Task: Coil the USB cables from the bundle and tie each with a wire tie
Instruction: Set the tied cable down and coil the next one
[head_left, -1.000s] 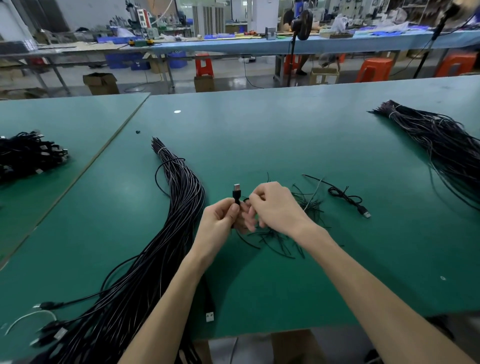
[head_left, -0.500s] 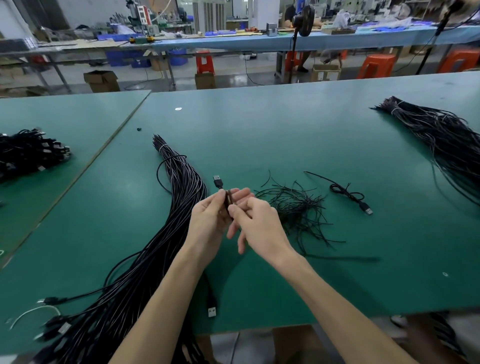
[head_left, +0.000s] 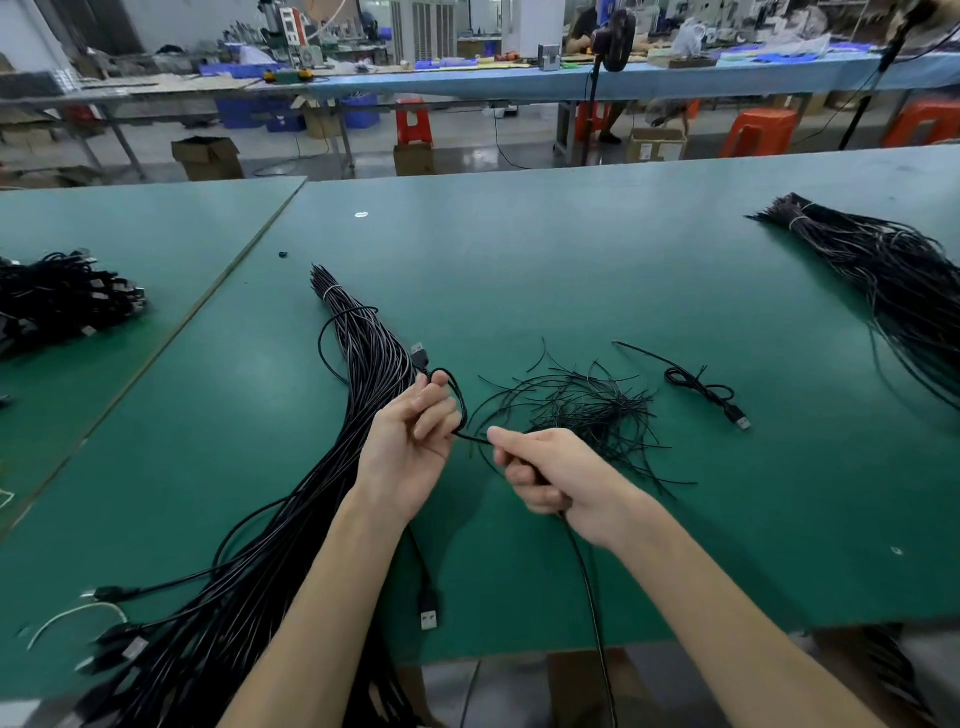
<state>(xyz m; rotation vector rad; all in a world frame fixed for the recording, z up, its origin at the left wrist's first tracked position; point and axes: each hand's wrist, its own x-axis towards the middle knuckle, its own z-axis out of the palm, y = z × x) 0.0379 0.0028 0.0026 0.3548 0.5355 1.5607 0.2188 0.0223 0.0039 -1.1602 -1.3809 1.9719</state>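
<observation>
A single USB cable (head_left: 460, 402) is being held between both hands above the tabletop (head_left: 571, 260), just right of the long bundle (head_left: 363, 374) from which the cables are being drawn. A first small loop is being pinched in the grip of the left hand (head_left: 410, 441), whose fingers are curling round it, with the plug (head_left: 420, 355) sticking out beyond the fingertips. The grip of the right hand (head_left: 556, 475) is being closed round the same cable a short way along. The free tail (head_left: 592, 587) is being left to trail past the wrist and over the near edge of the tabletop.

Judged from this, the coiling is only being begun, and no tie is being held. The step is being done well if the tail is being fed through a loosened right grip while each turn is being laid beside the last in the left, all at one even size, with the plug staying outside the coil. Twist is being avoided if the cable is being allowed to roll between the fingers. The loose wire ties (head_left: 587, 410) are lying just beyond the right hand, near enough for tying. The hanging tail is at risk of being snagged on the tabletop edge.
</observation>
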